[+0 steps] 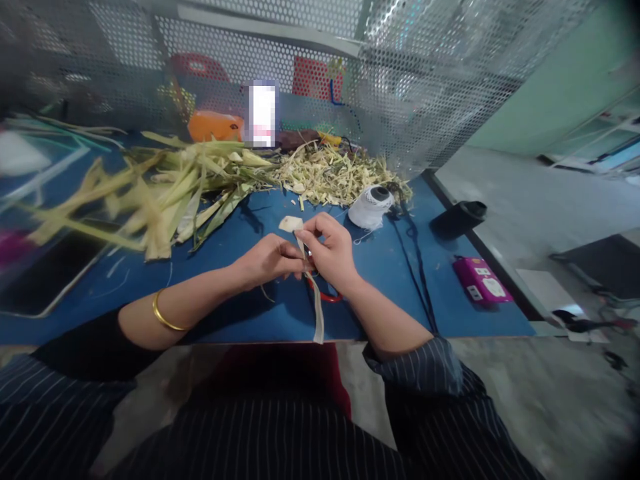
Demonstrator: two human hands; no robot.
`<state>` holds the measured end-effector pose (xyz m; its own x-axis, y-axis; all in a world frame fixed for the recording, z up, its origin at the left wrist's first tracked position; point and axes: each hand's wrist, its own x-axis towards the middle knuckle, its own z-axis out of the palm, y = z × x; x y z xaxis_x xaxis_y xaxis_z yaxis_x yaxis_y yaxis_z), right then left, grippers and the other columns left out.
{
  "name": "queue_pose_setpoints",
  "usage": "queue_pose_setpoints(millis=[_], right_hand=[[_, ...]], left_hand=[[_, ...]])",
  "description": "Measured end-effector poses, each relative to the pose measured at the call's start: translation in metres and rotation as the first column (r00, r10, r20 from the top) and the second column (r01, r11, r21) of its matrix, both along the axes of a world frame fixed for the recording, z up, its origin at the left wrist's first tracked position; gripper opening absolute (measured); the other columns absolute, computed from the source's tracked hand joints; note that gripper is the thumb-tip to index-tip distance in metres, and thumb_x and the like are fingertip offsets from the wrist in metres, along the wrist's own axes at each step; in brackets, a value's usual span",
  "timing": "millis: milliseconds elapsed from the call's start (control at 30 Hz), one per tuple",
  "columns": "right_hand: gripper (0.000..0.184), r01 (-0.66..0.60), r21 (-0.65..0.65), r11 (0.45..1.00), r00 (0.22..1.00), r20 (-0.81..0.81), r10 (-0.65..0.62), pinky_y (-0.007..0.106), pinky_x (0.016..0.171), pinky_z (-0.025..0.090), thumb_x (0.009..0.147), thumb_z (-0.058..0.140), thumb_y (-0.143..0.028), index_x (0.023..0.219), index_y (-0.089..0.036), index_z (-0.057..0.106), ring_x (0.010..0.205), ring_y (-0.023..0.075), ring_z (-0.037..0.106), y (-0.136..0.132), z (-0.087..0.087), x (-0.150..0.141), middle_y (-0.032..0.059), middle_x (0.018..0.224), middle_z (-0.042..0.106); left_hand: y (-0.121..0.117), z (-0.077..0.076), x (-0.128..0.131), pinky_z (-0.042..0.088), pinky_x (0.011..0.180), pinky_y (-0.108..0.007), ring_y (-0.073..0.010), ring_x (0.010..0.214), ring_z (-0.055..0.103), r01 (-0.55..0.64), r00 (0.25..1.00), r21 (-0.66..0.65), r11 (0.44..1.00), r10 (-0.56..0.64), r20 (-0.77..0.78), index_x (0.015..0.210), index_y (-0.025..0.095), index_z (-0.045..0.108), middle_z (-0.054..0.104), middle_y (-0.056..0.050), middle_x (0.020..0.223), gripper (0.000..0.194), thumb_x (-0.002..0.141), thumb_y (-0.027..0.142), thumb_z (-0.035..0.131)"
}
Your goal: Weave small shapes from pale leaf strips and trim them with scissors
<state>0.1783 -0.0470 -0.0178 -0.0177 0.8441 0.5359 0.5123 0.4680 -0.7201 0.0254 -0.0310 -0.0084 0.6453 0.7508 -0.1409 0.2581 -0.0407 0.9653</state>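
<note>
My left hand (273, 259) and my right hand (330, 245) meet above the blue table, fingers pinched together. Between them runs a pale, flat strip of dried husk (318, 313), its lower end hanging toward the table's front edge. A wider cream-coloured end (291, 224) sticks out above the right fingertips. Under the hands shows a red loop (330, 297), perhaps a scissors handle; the rest of it is hidden. Right of my right hand, a spool of white thread (369, 208) lies tilted, a loose thread trailing from it.
Long husk leaves (200, 180) cover the back left, beside a heap of husk clippings (335, 175). A large phone or tablet (45, 273) lies left. Black cords (413, 260), a black cylinder (457, 220) and a purple packet (483, 280) sit right. Perforated metal (280, 40) walls the back.
</note>
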Motion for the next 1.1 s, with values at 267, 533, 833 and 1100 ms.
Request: queue_pose_setpoints(millis=[267, 533, 833, 1100], right_hand=[[0.016, 0.134, 0.207, 0.969, 0.97, 0.173, -0.171, 0.033, 0.084, 0.043, 0.093, 0.052, -0.032, 0.09, -0.02, 0.062, 0.092, 0.0183, 0.057, -0.004, 0.013, 0.017, 0.0069, 0.095, 0.061], [0.023, -0.024, -0.218, 0.976, 0.923, 0.37, 0.105, 0.025, 0.06, 0.034, 0.091, 0.055, -0.04, 0.08, -0.02, 0.059, 0.064, 0.0125, 0.05, -0.008, 0.019, 0.025, -0.0011, 0.071, 0.059], [0.016, 0.024, -0.112, 0.993, 0.898, 0.438, 0.027, 0.025, 0.062, 0.033, 0.088, 0.053, -0.019, 0.073, -0.02, 0.059, 0.065, 0.0135, 0.052, -0.007, 0.017, 0.026, -0.0005, 0.07, 0.061], [0.017, 0.119, -0.036, 0.992, 0.849, 0.523, -0.083, 0.027, 0.063, 0.034, 0.089, 0.052, -0.022, 0.078, -0.021, 0.065, 0.07, 0.0162, 0.057, -0.004, 0.016, 0.03, 0.0019, 0.079, 0.067]], left_hand=[[0.004, -0.001, -0.002, 0.036, 0.046, -0.021, -0.0087, 0.051, 0.051, -0.218, 0.959, -0.25, 0.943, 0.254, 0.124, 0.07, 0.014, 0.073, 0.067, -0.005, 0.066, 0.02, 0.07, 0.034, 0.077], [0.015, 0.005, -0.01, 0.043, 0.05, -0.02, -0.0089, 0.054, 0.056, -0.308, 0.866, -0.41, 0.858, 0.431, 0.252, 0.082, 0.01, 0.073, 0.068, -0.007, 0.072, 0.031, 0.078, 0.04, 0.07], [0.016, -0.001, -0.01, 0.042, 0.05, -0.02, -0.0075, 0.053, 0.053, -0.314, 0.887, -0.311, 0.897, 0.394, 0.239, 0.068, 0.011, 0.068, 0.066, -0.005, 0.067, 0.026, 0.069, 0.034, 0.08], [0.015, 0.003, -0.01, 0.049, 0.058, -0.023, -0.0098, 0.056, 0.059, -0.307, 0.888, -0.373, 0.876, 0.405, 0.219, 0.07, 0.012, 0.07, 0.069, -0.007, 0.07, 0.019, 0.072, 0.029, 0.077]])
